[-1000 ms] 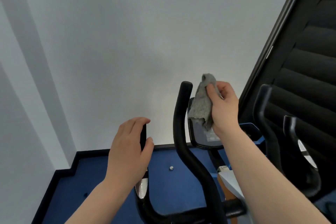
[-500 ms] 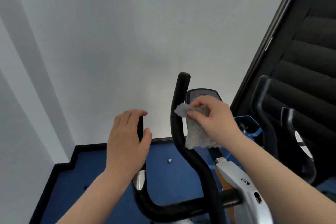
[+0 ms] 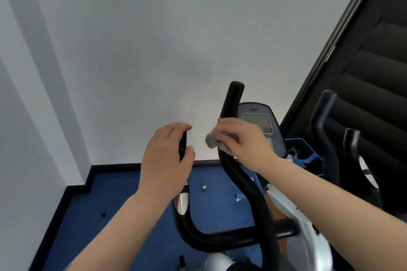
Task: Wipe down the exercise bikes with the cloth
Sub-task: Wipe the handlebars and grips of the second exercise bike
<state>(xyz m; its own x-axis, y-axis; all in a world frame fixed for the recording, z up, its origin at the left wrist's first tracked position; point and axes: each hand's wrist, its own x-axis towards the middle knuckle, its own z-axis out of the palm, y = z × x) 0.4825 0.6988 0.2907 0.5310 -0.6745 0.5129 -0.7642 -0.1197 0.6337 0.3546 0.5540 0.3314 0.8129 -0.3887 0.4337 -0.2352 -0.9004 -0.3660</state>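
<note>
A person's left hand (image 3: 164, 160) grips the left handlebar (image 3: 182, 145) of an exercise bike (image 3: 293, 211). The right hand (image 3: 244, 141) presses a grey cloth (image 3: 212, 139) around the right handlebar (image 3: 233, 103), beside the console (image 3: 257, 121). Wiping seems under way; the frame and a second bike (image 3: 326, 130) at right likely remain.

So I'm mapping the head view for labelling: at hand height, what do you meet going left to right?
White wall → left hand on the left handlebar → grey cloth → right hand → console screen → second bike's handlebars.
</note>
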